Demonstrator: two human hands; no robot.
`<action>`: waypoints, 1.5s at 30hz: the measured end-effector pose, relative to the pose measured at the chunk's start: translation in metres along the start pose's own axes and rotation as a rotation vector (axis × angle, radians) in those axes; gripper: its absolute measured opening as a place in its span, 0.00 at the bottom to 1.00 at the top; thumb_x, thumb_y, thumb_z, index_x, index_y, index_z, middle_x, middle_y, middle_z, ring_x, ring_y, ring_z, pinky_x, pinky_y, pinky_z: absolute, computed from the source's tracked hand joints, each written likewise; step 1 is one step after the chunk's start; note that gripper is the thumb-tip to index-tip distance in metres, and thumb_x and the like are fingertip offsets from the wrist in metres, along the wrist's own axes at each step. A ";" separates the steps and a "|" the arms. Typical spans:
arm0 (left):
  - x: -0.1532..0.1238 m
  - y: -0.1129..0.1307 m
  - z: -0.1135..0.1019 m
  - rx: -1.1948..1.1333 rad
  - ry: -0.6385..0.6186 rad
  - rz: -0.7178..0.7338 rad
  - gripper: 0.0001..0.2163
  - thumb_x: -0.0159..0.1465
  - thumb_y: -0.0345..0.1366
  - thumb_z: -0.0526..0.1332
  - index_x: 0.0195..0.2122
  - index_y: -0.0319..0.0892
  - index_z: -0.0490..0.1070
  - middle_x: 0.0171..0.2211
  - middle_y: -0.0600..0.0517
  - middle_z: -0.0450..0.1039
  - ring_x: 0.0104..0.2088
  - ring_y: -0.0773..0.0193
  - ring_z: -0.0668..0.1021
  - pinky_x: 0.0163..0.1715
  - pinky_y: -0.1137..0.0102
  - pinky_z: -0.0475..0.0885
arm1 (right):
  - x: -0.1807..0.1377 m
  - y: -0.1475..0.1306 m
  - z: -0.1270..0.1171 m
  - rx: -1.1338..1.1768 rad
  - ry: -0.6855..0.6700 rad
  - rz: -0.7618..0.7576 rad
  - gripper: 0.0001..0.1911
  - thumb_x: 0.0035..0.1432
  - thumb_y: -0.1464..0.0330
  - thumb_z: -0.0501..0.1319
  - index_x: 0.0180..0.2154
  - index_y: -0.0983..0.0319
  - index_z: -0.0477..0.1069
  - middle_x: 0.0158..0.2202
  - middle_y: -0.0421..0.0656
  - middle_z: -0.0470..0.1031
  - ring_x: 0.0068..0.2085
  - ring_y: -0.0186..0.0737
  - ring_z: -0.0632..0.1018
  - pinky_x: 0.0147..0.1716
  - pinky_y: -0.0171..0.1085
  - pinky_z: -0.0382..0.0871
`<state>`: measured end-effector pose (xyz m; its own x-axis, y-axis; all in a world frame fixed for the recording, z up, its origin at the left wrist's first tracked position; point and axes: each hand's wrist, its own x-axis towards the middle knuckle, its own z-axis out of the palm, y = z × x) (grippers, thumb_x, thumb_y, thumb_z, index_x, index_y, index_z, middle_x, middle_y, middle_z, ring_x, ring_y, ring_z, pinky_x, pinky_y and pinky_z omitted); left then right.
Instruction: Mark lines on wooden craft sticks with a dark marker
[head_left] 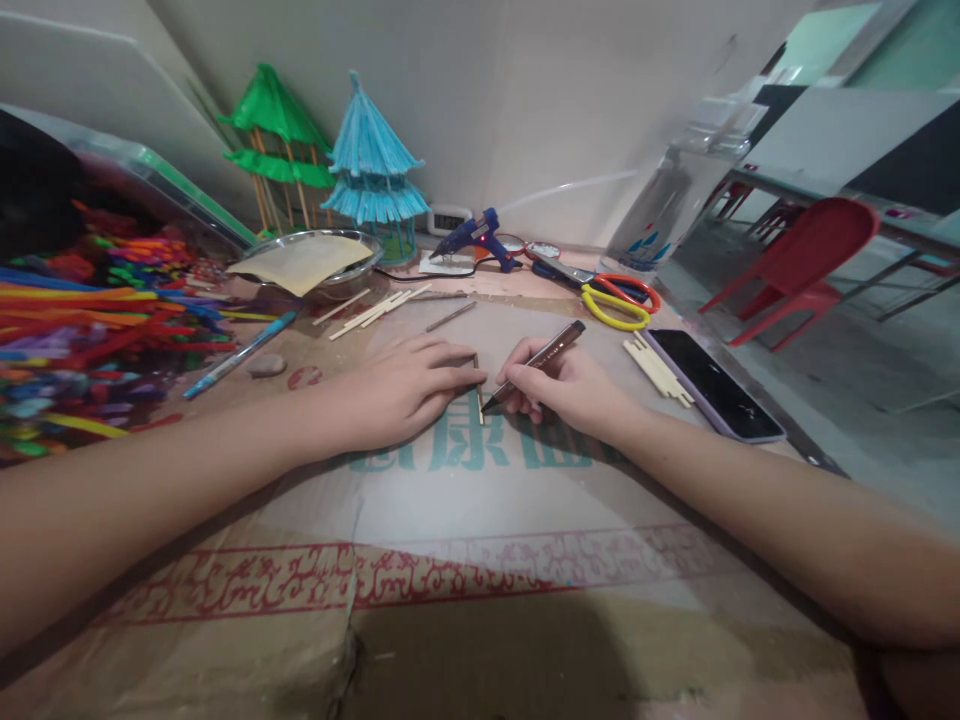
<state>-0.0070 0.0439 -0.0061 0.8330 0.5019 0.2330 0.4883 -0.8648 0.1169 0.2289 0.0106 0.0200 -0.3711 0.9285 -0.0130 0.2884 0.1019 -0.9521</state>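
My left hand (405, 392) lies low on the cardboard-covered table, its fingertips holding a short thin wooden stick (481, 405) down against the surface. The stick's near end pokes out beyond the fingers. In my right hand (555, 385) is a dark marker pen (551, 352), gripped between thumb and fingers and slanted down to the left. The pen's tip is at the stick's near end; whether it touches cannot be told. Another dark thin stick (450, 317) lies just beyond my left hand.
Pale sticks (382, 312) lie behind my left hand; cut sticks (656, 370) sit beside a phone (712, 385) at right. Scissors (619, 300), a glue gun (476, 240), a bottle (652, 215), and green (277, 160) and blue (375, 160) model pavilions stand behind. Pipe cleaners (97, 330) crowd the left.
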 end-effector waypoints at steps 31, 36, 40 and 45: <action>0.002 -0.002 -0.005 -0.073 0.044 0.020 0.17 0.71 0.35 0.51 0.57 0.45 0.71 0.60 0.47 0.69 0.61 0.56 0.69 0.63 0.57 0.60 | -0.003 -0.002 -0.001 0.050 -0.066 -0.016 0.08 0.58 0.64 0.62 0.32 0.63 0.70 0.22 0.39 0.74 0.22 0.30 0.72 0.18 0.28 0.67; 0.002 0.000 -0.006 -0.030 0.070 -0.084 0.15 0.71 0.39 0.52 0.53 0.45 0.74 0.57 0.47 0.71 0.57 0.55 0.72 0.58 0.56 0.64 | -0.003 -0.001 -0.001 0.037 -0.071 -0.027 0.08 0.58 0.64 0.62 0.34 0.63 0.70 0.22 0.38 0.73 0.21 0.29 0.71 0.18 0.28 0.66; 0.002 -0.001 -0.006 -0.020 0.077 -0.099 0.17 0.71 0.43 0.52 0.54 0.45 0.74 0.57 0.46 0.71 0.57 0.52 0.72 0.57 0.55 0.64 | -0.002 0.002 -0.001 0.043 -0.071 -0.040 0.08 0.59 0.63 0.62 0.33 0.63 0.70 0.22 0.38 0.73 0.21 0.29 0.71 0.18 0.28 0.66; 0.001 -0.002 -0.005 -0.030 0.048 -0.060 0.18 0.72 0.42 0.50 0.56 0.48 0.73 0.59 0.46 0.69 0.59 0.52 0.70 0.58 0.53 0.63 | 0.001 0.006 0.000 0.050 -0.019 -0.088 0.10 0.60 0.62 0.63 0.35 0.62 0.70 0.25 0.39 0.75 0.22 0.30 0.71 0.18 0.29 0.69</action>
<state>-0.0084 0.0463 -0.0011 0.7889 0.5518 0.2704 0.5281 -0.8338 0.1609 0.2307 0.0120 0.0143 -0.4101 0.9097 0.0659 0.2098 0.1644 -0.9638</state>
